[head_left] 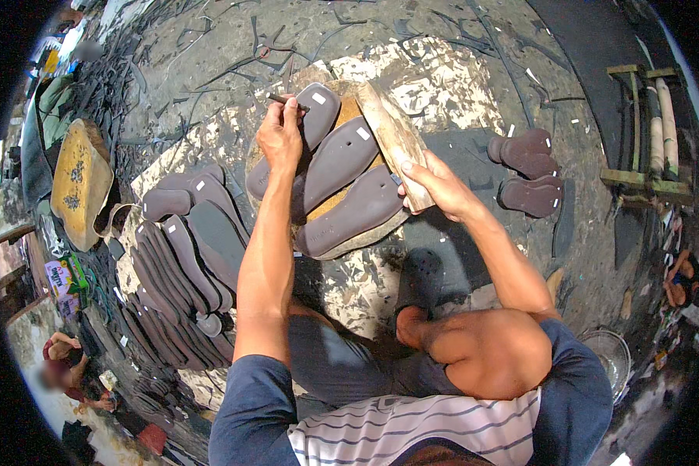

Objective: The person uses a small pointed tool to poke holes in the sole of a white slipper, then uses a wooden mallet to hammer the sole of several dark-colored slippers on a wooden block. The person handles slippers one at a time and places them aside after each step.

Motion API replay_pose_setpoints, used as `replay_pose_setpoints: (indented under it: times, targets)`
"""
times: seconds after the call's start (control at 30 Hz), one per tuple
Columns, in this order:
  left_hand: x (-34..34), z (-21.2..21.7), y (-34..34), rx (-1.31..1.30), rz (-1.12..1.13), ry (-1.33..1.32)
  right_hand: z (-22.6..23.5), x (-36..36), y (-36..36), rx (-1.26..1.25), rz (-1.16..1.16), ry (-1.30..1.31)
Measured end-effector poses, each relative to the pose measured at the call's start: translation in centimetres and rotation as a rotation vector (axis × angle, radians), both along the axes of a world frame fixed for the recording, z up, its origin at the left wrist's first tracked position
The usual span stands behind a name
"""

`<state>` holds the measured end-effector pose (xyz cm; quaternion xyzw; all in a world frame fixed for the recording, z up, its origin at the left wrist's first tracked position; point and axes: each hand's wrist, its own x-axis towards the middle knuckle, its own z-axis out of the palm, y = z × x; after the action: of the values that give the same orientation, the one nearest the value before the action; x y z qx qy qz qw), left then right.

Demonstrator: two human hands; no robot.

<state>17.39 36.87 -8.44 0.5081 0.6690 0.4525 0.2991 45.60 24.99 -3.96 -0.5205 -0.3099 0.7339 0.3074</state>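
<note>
I see the scene in bright, even daylight, and no lamp shows. The light seems to come from above, a little diffuse, because the shadows are short and soft: a dark patch lies on the floor [443, 93] under the person's bent legs, and a thin shadow sits under the edge of the wooden block [342, 233]. The pale scraps on the floor look slightly washed out, but there is no hard glare. The centre is sharp; the left hand [281, 138] and right hand [436, 186] show clear detail. Toward the rim the fisheye bends straight lines strongly, things become small and soft, and a black border closes the corners. The lower left area is blurred.
</note>
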Motion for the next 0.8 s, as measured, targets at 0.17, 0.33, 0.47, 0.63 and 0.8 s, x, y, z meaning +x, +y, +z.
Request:
replay_pose_setpoints:
  times: [0.17,0.33,0.47,0.63,0.8]
  targets:
    - [-0.6,-2.0,-0.2,0.225,0.000,0.239,10.7,-1.8,5.0,0.200,0.148,0.049]
    - [0.4,-2.2,-0.9,0.332,-0.032,0.354,19.7,-6.3,6.3,1.003,-0.272,-0.054]
    - [1.3,-3.3,-0.2,0.467,-0.125,0.369,4.5,-4.8,8.5,0.500,0.514,-0.760]
    - [1.1,-3.2,-1.2,0.437,-0.166,0.314,5.3,-4.8,8.1,0.385,0.372,-0.295]
    - [0.0,-3.1,-1.0,0.487,-0.144,0.282,0.0,-5.5,7.8,0.114,0.342,-0.123]
